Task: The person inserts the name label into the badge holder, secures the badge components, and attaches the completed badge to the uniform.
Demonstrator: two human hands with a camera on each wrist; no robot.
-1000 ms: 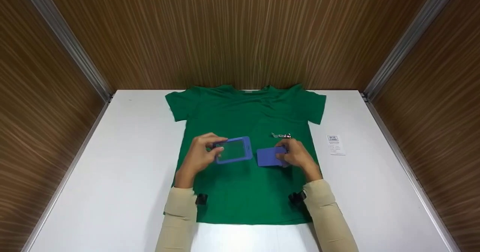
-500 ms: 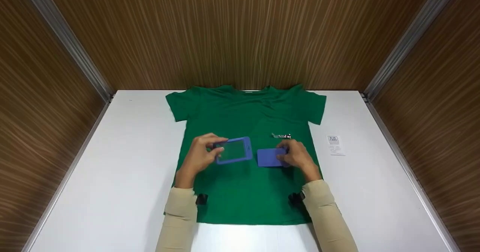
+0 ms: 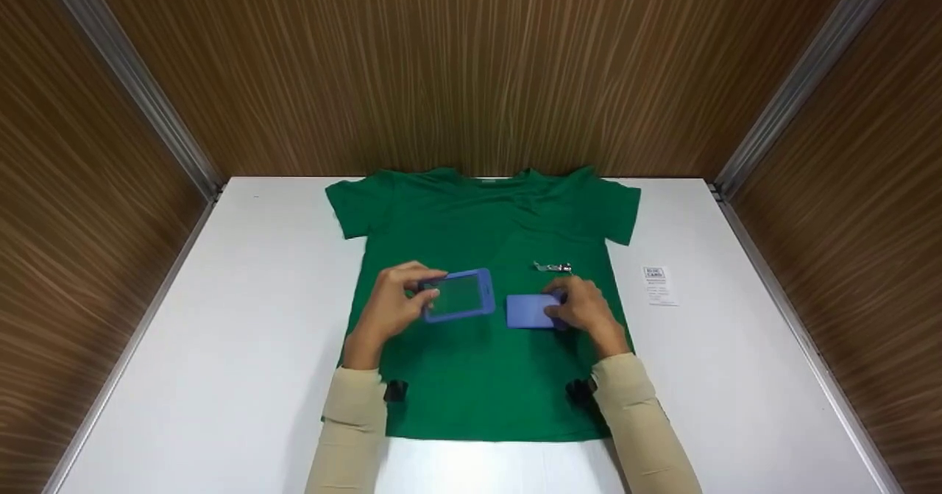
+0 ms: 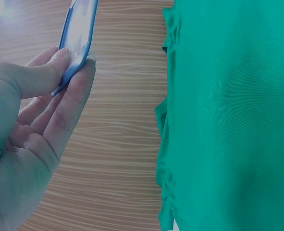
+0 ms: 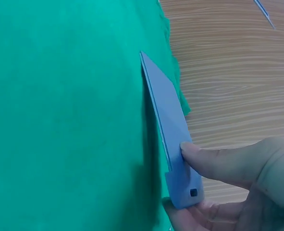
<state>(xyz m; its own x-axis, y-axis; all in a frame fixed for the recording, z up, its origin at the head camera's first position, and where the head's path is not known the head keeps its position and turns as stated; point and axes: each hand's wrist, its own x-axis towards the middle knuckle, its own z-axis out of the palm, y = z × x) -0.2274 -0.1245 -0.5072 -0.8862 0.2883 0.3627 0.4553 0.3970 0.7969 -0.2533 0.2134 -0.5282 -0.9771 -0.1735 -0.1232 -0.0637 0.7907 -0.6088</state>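
The left hand [image 3: 394, 302] held a blue frame [image 3: 486, 295] by its left end, over the middle of a green shirt [image 3: 486, 376]. Its grip was narrow, pinching the frame between thumb and fingers. The left wrist view showed the frame from its thin edge, up off the cloth, which the head view could not show.

The right hand [image 3: 581, 304] pinched a flat blue piece [image 3: 528, 311] by its right end, just to the right of the frame and apart from it. That grip was narrow too. Only the right wrist view showed a small square hole [image 5: 193, 192] near the held end.

The head view alone showed a shiny metal clip [image 3: 552, 267] on the shirt, just on the far side of the right hand. It also showed a white card [image 3: 657, 286] with dark print, lying on the white counter [image 3: 736, 376] right of the shirt.
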